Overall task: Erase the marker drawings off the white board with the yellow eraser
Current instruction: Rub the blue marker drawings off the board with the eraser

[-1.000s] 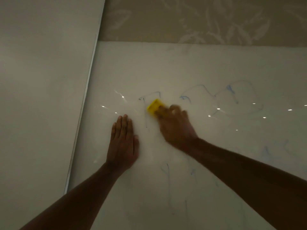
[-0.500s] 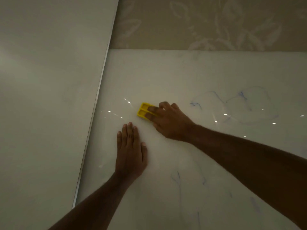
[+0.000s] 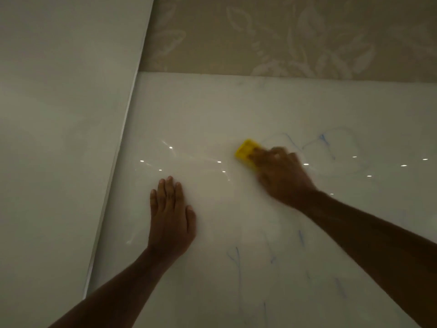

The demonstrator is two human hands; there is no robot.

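From the head camera, the yellow eraser (image 3: 246, 151) is a small blurred block at centre frame on the white board (image 3: 212, 114). Its long axis seems to run from upper left to lower right. The right hand (image 3: 281, 176) clamps it with fingers curled over. Faint blue marker lines (image 3: 325, 143) lie just right. The left hand (image 3: 171, 216) lies flat, fingers spread open, lower left of centre.

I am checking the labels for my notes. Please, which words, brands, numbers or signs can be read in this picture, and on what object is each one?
None can be read.
The white board carries only faint blue marker strokes, loops and lines, no legible letters.
The yellow eraser under the right hand shows no label; it is motion-blurred.
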